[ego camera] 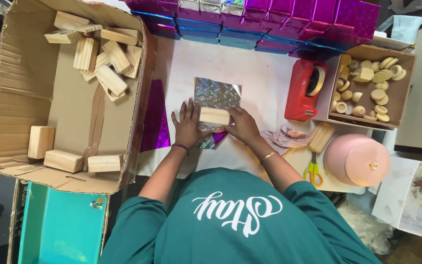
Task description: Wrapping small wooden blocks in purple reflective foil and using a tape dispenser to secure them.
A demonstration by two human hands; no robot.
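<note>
The bare white tabletop offers open room around the red tape dispenser: a broad clear strip lies to its left, reaching up to the row of shiny magenta and blue wrapped boxes, which walls off the far edge. Just right of the dispenser, a small cardboard box of round wooden pieces blocks passage. Below it, a crumpled pinkish paper scrap, a ribbed wooden block, yellow-handled scissors and a pink round lidded container crowd the near corner. Far left of the dispenser, a large cardboard box of wooden blocks closes that side.
</note>
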